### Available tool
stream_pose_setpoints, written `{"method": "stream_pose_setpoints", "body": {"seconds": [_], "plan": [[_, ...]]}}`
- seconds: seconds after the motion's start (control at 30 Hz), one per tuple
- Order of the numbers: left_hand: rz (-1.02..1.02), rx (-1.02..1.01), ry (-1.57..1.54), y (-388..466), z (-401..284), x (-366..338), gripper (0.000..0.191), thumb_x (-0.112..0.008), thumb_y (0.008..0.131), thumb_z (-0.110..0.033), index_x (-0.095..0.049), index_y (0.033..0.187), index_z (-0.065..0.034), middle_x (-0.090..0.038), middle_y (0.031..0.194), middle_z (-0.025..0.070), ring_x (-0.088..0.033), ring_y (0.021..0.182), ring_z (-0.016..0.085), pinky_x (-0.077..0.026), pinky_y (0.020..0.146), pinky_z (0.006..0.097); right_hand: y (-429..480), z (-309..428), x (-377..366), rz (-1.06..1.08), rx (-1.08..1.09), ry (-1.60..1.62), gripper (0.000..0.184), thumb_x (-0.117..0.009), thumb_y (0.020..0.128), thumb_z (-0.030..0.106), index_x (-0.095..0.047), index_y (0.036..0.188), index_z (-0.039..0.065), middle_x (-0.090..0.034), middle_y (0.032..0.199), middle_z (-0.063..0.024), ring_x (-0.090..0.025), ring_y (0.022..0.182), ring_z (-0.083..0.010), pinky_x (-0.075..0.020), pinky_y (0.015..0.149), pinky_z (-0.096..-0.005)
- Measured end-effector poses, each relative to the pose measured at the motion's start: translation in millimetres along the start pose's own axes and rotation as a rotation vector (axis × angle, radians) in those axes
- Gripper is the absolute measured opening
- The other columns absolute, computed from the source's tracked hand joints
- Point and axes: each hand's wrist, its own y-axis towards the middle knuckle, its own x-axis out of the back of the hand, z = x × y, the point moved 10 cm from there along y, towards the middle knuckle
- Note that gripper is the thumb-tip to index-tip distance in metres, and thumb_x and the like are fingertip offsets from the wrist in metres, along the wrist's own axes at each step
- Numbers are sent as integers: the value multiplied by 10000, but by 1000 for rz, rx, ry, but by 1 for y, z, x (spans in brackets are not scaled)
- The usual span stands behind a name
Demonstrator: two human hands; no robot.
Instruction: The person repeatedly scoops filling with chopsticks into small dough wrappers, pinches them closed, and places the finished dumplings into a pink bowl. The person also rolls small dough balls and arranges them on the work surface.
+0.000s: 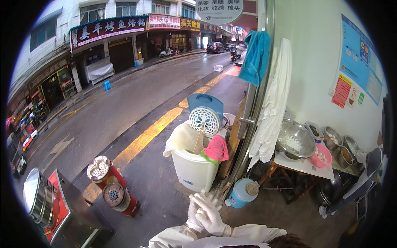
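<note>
My left hand (pixel 194 210) and my right hand (pixel 214 219) are pressed together in front of my body, both in thin white gloves. The right hand lies over the left, and the fingers point away from me. Whatever may be between the palms is hidden. Just beyond the fingertips stands a white plastic bucket (pixel 194 172), with a pale cloth (pixel 183 136) over its rim and a wooden stick (pixel 198 141) rising from it. A pink cloth (pixel 216 148) hangs on the bucket's right edge. Beside my hands, to the right, is a light-blue plastic container (pixel 241 195).
Two red coal stoves (pixel 131 206) and a stack of metal steamers (pixel 38 198) are at left. At right, a table (pixel 285 162) bears a metal bowl of white powder (pixel 294 141) and a pink basin (pixel 321 155). A person (pixel 366 179) is at the far right. The wet street (pixel 124 102) lies ahead.
</note>
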Motion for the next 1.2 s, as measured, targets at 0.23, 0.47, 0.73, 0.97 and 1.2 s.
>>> {"method": "stream_pose_setpoints", "body": {"seconds": [0.23,0.47,0.73,0.97,1.2], "plan": [[-381,109,196,-20,-1,6,511,-339,997,-495,-518,1271,-103,-557,1261,130,-514,1188,287,-400,1042,446,-22,-3,3,24,349,-386,439,-480,938,202,-506,1347,41,-535,1365,-139,-507,1268,-278,-311,1105,-454],[-181,30,255,-14,8,-5,646,-423,907,-662,-506,1271,-135,-489,1327,148,-447,1244,361,-336,1063,570,-42,-34,-3,-39,-309,476,461,-460,961,289,-480,1372,80,-526,1360,-126,-525,1184,-252,-379,1008,-381],[302,246,34,6,49,-26,597,-448,932,-558,-459,1317,-102,-508,1317,125,-475,1222,302,-380,1053,436,-27,-5,52,-198,181,-339,387,-557,913,175,-566,1293,100,-555,1330,-90,-450,1309,-283,-295,1119,-465],[15,237,245,18,80,-47,748,-294,941,-651,-395,1422,-87,-400,1462,168,-350,1365,325,-279,1118,499,-68,-9,93,-334,-96,78,337,-433,1014,245,-596,1247,64,-505,1391,-119,-430,1325,-234,-314,1098,-352],[-16,192,254,17,115,-7,574,-358,921,-697,-565,1018,-170,-586,904,6,-561,791,118,-500,666,267,-70,-5,115,-321,-175,5,503,-561,921,294,-496,1352,43,-555,1308,-136,-464,1283,-243,-330,1084,-367]]}}
